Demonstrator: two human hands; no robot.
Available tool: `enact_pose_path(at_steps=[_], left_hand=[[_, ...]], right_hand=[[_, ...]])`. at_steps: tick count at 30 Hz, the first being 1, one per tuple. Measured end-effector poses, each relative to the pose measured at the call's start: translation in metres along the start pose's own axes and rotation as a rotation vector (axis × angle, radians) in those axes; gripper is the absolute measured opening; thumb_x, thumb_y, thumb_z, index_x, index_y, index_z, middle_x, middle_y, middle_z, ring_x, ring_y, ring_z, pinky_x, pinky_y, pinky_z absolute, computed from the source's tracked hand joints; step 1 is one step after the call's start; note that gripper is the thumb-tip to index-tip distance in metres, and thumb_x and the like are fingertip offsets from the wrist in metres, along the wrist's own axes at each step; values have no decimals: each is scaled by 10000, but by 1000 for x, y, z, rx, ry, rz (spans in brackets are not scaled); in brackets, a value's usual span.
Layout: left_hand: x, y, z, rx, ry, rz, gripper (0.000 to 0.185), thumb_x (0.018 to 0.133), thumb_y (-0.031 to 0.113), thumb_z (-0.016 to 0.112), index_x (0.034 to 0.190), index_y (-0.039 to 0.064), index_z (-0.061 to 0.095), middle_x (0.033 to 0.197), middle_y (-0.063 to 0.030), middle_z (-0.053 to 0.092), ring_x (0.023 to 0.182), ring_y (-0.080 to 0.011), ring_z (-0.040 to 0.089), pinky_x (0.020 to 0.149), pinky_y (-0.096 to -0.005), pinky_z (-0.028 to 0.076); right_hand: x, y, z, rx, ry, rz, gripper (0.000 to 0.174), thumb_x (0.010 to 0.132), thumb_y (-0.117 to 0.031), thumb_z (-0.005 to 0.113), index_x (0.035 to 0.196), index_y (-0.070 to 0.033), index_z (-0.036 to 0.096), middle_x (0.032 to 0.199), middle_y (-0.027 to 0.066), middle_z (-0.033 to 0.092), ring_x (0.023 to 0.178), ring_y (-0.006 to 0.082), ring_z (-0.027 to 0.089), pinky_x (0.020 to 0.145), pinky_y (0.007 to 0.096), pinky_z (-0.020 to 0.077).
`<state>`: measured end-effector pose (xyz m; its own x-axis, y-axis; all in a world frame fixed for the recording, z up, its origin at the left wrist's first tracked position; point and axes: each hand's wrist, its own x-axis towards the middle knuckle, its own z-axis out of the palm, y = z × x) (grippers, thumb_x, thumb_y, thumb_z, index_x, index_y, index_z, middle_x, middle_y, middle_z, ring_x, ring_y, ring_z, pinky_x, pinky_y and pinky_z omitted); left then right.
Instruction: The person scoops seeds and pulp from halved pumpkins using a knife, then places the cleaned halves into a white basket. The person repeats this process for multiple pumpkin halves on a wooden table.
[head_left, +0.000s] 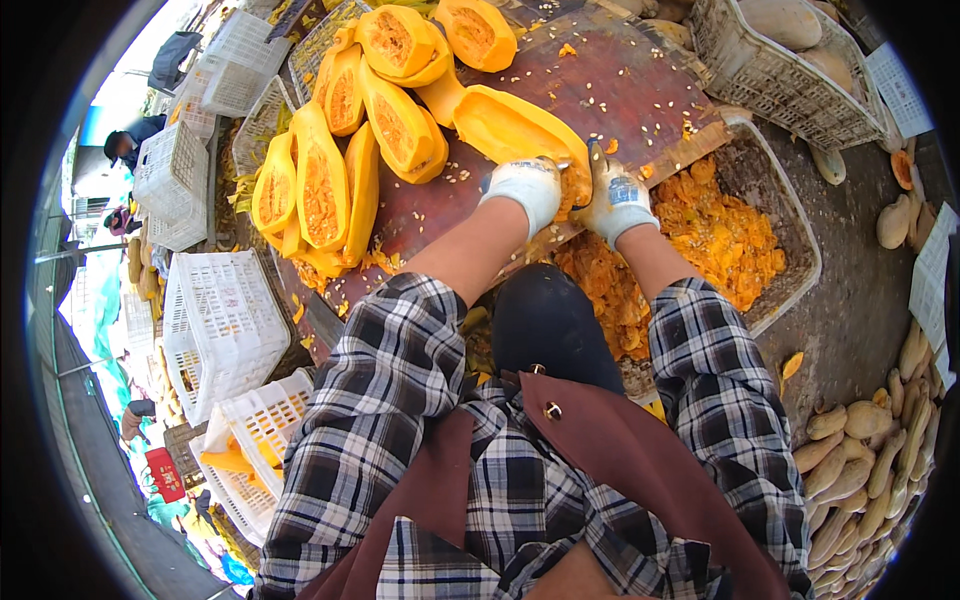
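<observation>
A hollowed squash half (510, 124) lies cut side up on the red-brown board (585, 90), its near end between my hands. My left hand (529, 193), in a white work glove with bare forearm, is closed at the near end. A bit of metal tool (562, 164) shows at its fingers; most of the tool is hidden. Loose orange pulp (574, 184) sits between the hands. My right hand (619, 196), in a similar glove with blue print, grips the right side of that end, one finger along the outer rim.
Cut squash halves with seeds (322, 176) are piled at the board's left. A tub (806, 240) of pulp and seeds stands below the board's right edge. White plastic crates (225, 322) line the left. Whole squashes (862, 465) heap at lower right. People (135, 142) are far left.
</observation>
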<state>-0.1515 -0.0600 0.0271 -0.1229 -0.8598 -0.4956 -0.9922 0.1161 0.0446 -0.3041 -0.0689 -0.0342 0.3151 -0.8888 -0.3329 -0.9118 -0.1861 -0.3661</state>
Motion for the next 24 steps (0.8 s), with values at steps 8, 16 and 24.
enact_pose_path(at_steps=[8, 16, 24], left_hand=[[-23, -17, 13, 6, 185, 109, 272, 925, 143, 523, 1130, -18, 603, 976, -267, 725, 923, -415, 718, 826, -512, 556], [-2, 18, 3, 27, 33, -9, 321, 955, 117, 507, 1227, 1, 634, 1201, -250, 698, 1094, -381, 701, 934, -462, 553], [-34, -15, 6, 172, 2, 169, 322, 918, 195, 596, 1179, 8, 629, 1042, -260, 726, 989, -391, 720, 878, -466, 564]], right_hand=[[1, 4, 5, -16, 36, 4, 996, 812, -311, 743, 1622, -104, 200, 1469, 223, 513, 1300, 375, 570, 1075, 453, 480], [0, 3, 2, 0, 21, 38, 1022, 814, -318, 740, 1630, -92, 168, 1496, 222, 492, 1314, 392, 556, 1085, 453, 473], [0, 4, 5, -12, 54, 37, 974, 845, -296, 704, 1630, -92, 165, 1498, 230, 487, 1312, 396, 557, 1087, 460, 470]])
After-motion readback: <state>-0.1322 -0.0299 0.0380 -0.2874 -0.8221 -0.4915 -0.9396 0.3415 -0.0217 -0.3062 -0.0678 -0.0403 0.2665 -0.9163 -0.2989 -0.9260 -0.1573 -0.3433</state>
